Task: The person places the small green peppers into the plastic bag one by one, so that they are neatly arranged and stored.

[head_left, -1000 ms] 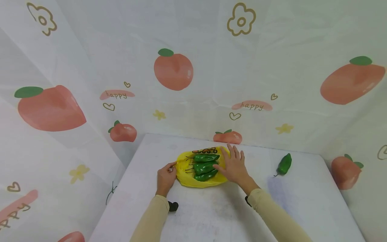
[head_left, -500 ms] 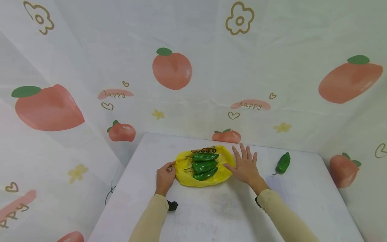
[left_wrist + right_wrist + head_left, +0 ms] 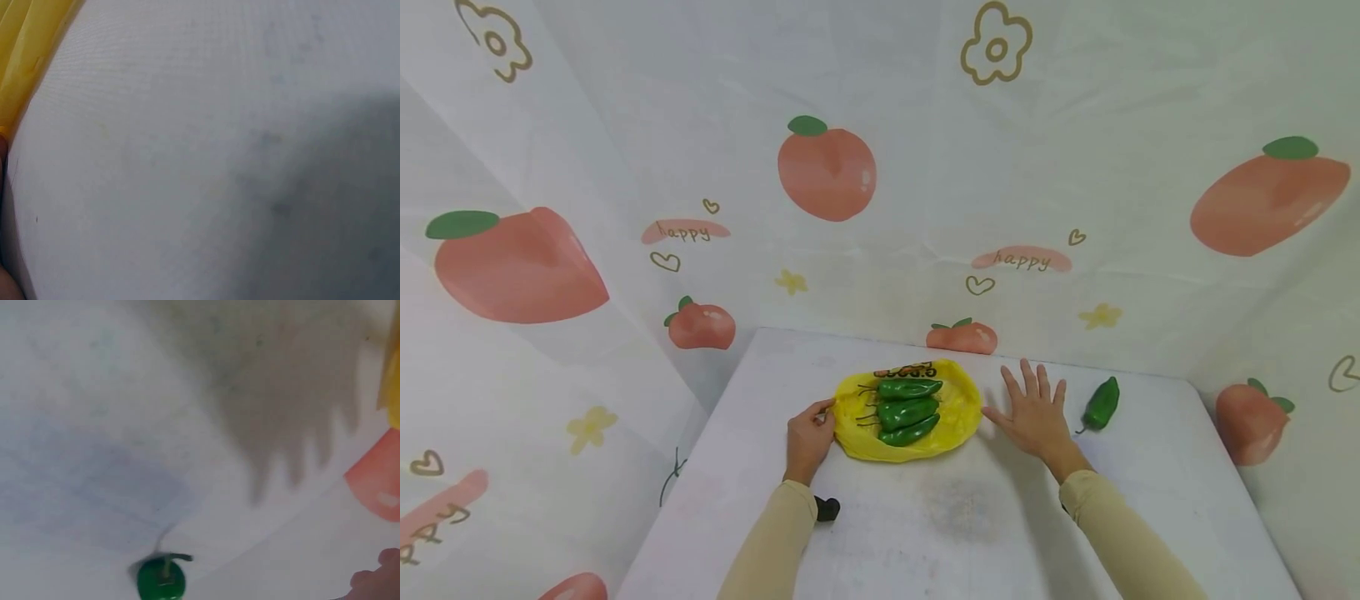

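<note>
In the head view a yellow plastic bag [image 3: 961, 427] lies spread on the table, with three green peppers [image 3: 908, 411] side by side on it, their stems to the left. My left hand [image 3: 810, 439] pinches the bag's left edge between thumb and fingers. To the right of the bag, my right hand [image 3: 1037, 418] hovers with fingers spread and holds nothing; its thumb tip is close to the bag's right edge. Farther right a single green pepper [image 3: 1101, 404] lies alone, its stem pointing toward me. The right wrist view shows that pepper's stem end [image 3: 161, 580] too.
The white table [image 3: 925, 533] meets a hanging cloth [image 3: 895, 275] printed with fruit along its back edge, and cloth also hangs at both sides. A thin dark string [image 3: 674, 473] shows at the table's left edge.
My right hand has moved off the bag to the right, toward the single pepper, with fingers spread. The left hand stays pinching the bag's left edge, and the peppers keep their places.
</note>
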A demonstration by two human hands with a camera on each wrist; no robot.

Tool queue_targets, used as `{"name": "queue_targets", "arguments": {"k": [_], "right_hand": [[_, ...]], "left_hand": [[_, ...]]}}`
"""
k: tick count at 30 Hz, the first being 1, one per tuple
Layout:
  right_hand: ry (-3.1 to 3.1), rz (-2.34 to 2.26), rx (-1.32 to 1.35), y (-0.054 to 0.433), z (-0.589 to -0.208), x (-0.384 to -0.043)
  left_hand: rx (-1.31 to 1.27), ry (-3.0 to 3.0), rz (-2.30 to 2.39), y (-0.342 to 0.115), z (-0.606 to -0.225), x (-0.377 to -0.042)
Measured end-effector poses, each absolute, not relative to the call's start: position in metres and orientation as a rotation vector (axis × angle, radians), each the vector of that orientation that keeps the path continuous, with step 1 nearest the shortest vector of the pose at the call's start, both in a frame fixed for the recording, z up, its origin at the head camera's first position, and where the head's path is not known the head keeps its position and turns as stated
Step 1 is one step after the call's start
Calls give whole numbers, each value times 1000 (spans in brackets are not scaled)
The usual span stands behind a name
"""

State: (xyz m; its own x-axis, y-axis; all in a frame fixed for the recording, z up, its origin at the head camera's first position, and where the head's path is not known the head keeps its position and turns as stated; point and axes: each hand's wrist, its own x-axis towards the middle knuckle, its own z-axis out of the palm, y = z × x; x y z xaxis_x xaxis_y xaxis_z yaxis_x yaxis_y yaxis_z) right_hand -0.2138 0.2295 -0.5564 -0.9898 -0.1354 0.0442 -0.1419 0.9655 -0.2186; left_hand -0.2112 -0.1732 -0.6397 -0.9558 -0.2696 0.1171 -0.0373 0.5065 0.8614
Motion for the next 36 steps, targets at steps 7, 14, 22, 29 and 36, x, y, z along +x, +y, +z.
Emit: {"name": "queue_targets", "arguments": {"k": [7, 14, 22, 29, 36], "right_hand": [[-3090, 349, 168, 252, -564, -217], [-3081, 406, 125, 273, -568, -216], [-3114, 425, 62, 298, -567, -214], [-3168, 472, 3, 317, -565, -210], [-3206, 542, -48, 332, -566, -203]], "left_hand": [[278, -2511, -1433, -172, -641, -212], [277, -2509, -1426, -172, -644, -211], [273, -2512, -1411, -173, -641, -211], [280, -2516, -1421, -173, -639, -211], [283, -2528, -1407, -173, -639, -210]]}}
